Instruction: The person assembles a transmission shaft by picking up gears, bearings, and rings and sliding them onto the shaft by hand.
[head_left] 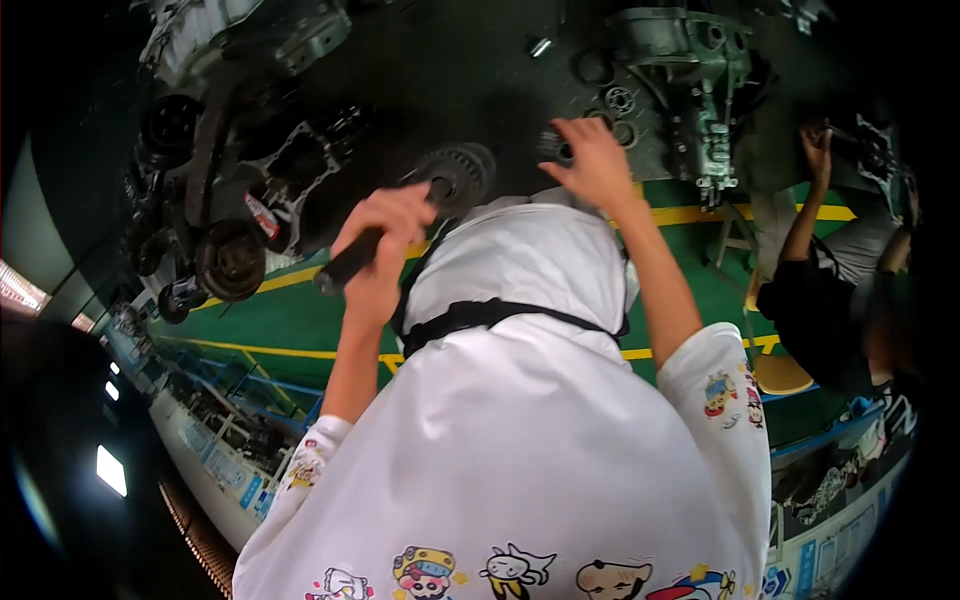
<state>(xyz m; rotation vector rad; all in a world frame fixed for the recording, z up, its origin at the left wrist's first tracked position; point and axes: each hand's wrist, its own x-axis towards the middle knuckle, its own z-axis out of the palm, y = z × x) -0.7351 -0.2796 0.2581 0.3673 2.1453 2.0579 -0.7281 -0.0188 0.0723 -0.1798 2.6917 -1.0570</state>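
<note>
Left fingers wrap a dark cylinder, which a loose grip could drop; whether right fingers grip the ribbed part is unclear.

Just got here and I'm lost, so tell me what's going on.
At a dark workbench, a person in white grips a dark cylindrical piece in the left hand, next to a toothed gear; whether the two join is unclear. The right hand is at a smaller dark ribbed part. Another person in black is off to the right.
</note>
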